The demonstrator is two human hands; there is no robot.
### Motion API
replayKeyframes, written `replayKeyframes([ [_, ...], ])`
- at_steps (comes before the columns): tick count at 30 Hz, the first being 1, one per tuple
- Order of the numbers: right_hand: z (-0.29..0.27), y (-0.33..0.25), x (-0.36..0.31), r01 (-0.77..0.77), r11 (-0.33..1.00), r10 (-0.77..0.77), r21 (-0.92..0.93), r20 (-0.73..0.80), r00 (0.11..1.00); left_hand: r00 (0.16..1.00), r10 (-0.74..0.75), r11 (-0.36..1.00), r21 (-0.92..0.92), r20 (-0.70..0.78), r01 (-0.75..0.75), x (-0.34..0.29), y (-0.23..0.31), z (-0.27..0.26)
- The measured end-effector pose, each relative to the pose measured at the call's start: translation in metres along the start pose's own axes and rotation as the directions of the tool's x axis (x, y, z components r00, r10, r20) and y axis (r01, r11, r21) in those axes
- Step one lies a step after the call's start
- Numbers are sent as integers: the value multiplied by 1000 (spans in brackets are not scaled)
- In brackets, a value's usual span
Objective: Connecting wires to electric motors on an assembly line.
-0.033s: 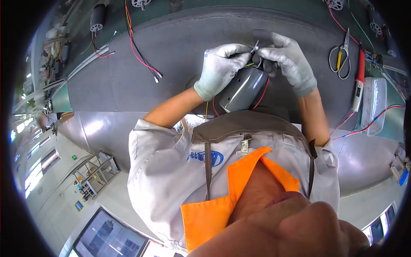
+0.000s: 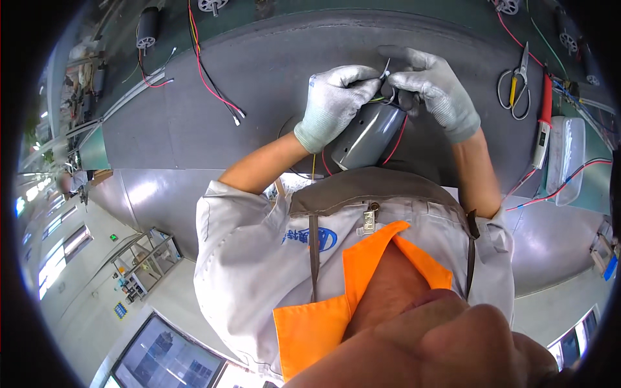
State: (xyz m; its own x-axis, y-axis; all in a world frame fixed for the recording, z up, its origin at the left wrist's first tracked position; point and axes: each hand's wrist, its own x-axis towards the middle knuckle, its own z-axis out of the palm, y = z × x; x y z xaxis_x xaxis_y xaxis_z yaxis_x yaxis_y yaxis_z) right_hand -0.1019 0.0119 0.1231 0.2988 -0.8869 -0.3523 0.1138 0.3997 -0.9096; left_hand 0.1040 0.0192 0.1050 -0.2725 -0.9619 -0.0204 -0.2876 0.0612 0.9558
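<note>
A dark grey cylindrical motor housing lies at the near edge of the grey bench, with red, yellow-green and black wires about it. Just beyond its far end, a thin whitish strip, like a cable tie, stands up between my fingertips. My left hand, in a pale grey-coated glove, pinches it from the left. On its other side my right hand, gloved alike, has thumb and fingers closed at the strip and the wires. Exactly what the right fingertips grip is partly hidden.
Scissors lie at the right, beside a red and white pen-like tool with a cord. A clear plastic box stands beyond them. At the back left are a black motor and loose red and black wires.
</note>
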Motion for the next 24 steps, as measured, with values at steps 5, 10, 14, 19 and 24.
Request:
replayKeyframes([
  [5,-12,4,-9,33,989,-40,145,48,998,999,49,996,72,-23,-47,11,6,16],
  [10,1,27,-20,207,916,-168,342,-142,976,988,140,977,174,-67,-126,9,0,19],
  [14,3,34,-15,233,916,-185,327,-170,968,988,134,985,119,-78,-125,6,-3,16],
  [19,-12,19,-6,145,937,-133,319,-59,989,974,212,968,154,-77,-199,8,-2,18],
  [24,-22,5,2,-67,994,56,84,124,991,976,203,970,151,-82,-189,10,-3,23],
])
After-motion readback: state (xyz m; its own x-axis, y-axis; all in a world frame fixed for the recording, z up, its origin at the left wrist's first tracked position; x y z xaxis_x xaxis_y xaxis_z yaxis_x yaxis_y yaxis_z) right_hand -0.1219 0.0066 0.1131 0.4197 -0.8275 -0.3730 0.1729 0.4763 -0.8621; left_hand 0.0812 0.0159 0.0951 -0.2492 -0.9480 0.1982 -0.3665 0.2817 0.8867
